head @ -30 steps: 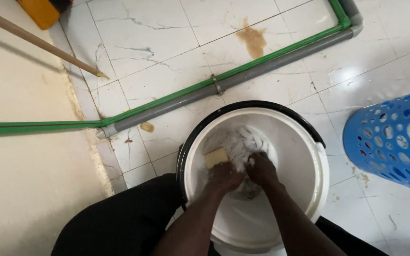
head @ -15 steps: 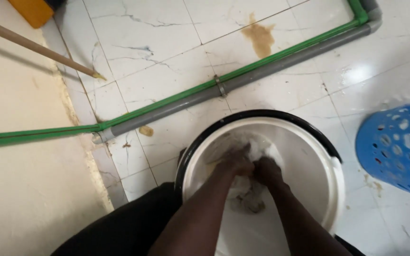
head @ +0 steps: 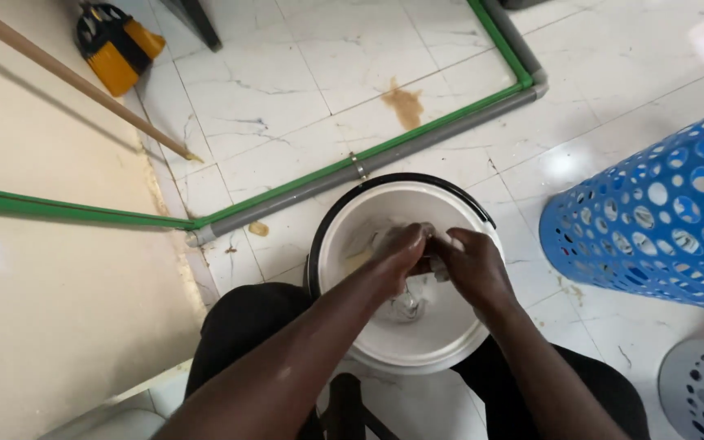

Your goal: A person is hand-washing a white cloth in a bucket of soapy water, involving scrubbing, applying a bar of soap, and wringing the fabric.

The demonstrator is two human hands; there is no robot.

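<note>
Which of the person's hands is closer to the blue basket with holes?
The right hand. It is over the right half of the white bucket, on the side toward the blue basket. The left hand lies beyond it, over the middle of the bucket, farther from the basket.

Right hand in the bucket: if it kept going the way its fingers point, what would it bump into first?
The right hand points toward the left hand, with a wet whitish cloth bunched between them. It would likely press the cloth against that hand first; depth is unclear.

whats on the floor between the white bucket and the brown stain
In the head view, a grey pipe with a green pipe alongside crosses the tiles between the white bucket and the brown stain.
</note>
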